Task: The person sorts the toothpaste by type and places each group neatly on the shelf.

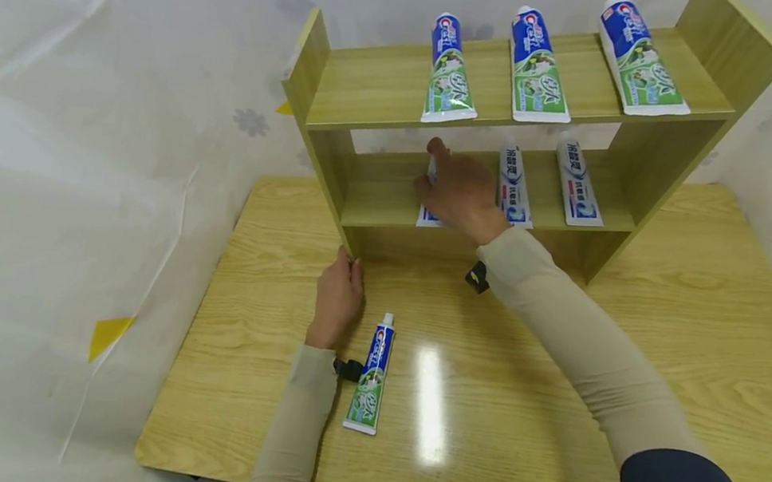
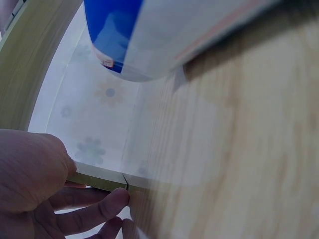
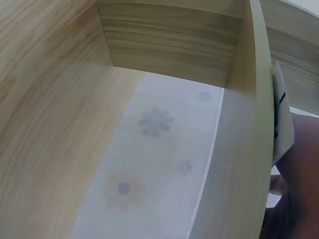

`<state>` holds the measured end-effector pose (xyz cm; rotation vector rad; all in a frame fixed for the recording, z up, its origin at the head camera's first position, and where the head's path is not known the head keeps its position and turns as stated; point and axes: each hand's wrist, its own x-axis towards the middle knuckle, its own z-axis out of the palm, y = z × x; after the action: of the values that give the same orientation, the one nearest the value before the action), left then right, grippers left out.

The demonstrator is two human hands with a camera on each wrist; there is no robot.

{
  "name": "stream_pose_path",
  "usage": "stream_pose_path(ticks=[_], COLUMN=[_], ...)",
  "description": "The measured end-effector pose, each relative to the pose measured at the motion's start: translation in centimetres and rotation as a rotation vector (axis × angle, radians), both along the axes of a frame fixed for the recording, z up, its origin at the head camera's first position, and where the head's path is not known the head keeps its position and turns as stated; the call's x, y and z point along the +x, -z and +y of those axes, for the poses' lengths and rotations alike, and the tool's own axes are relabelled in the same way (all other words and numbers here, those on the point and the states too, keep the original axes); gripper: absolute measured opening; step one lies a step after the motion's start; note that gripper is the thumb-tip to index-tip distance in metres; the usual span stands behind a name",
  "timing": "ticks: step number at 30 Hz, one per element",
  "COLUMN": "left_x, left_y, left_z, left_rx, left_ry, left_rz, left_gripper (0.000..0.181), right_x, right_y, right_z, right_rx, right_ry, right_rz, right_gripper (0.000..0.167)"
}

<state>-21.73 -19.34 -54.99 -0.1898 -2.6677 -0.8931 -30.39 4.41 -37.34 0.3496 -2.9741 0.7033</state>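
My left hand (image 1: 338, 299) grips the lower front corner of the wooden shelf rack (image 1: 326, 141). In the left wrist view, its fingers (image 2: 94, 211) curl around the side panel's edge. On the rack's lower board, my right hand (image 1: 463, 190) holds a white-and-blue toothpaste tube (image 1: 428, 219), mostly covered by the hand. That tube's white end (image 3: 283, 117) juts past the board's edge in the right wrist view. Two similar white tubes, a nearer one (image 1: 514, 186) and a farther one (image 1: 579, 181), lie to its right. Beside my left wrist, a blue-and-green Crest toothpaste tube (image 1: 372, 376) lies on the table.
On the upper board lie three blue-and-green Crest tubes: left (image 1: 452, 72), middle (image 1: 539, 67) and right (image 1: 641, 62). The rack stands toward the back of the wooden table (image 1: 724, 315). Flower-patterned sheeting (image 1: 128, 40) covers the wall behind and beside it.
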Motion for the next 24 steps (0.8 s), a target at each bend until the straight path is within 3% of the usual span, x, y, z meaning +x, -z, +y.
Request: stream_pose_path(ticks=[2, 4, 11, 13, 16, 21, 24], left_x=[0.4, 0.2, -2.3, -2.6, -2.8, -2.6, -2.4], left_y=[-0.9, -0.5, 4.3, 4.8, 5.4, 5.0, 4.8], left_z=[0.3, 0.1, -1.2, -1.3, -1.4, -1.4, -1.4], left_rx=[-0.001, 0.012, -0.035, -0.059, -0.073, -0.077, -0.074], left_ry=[-0.005, 0.000, 0.001, 0.004, 0.004, 0.000, -0.001], left_rz=[-0.014, -0.006, 0.036, 0.050, 0.061, 0.055, 0.042], left_gripper=[0.025, 0.024, 0.031, 0.032, 0.033, 0.031, 0.029], right_x=[0.0, 0.0, 0.5, 0.9, 1.9, 4.0, 5.1], right_y=[0.0, -0.1, -0.8, -1.1, -1.7, -1.9, -1.5], right_z=[0.0, 0.0, 0.5, 0.7, 0.9, 1.2, 1.2], right_rx=[0.011, 0.024, -0.024, -0.042, -0.067, -0.150, -0.184], right_ry=[-0.004, -0.008, 0.018, 0.034, 0.038, -0.026, -0.059], right_rz=[0.012, 0.025, -0.027, -0.013, 0.059, 0.279, 0.363], right_gripper=[0.051, 0.051, 0.066, 0.069, 0.067, 0.053, 0.044])
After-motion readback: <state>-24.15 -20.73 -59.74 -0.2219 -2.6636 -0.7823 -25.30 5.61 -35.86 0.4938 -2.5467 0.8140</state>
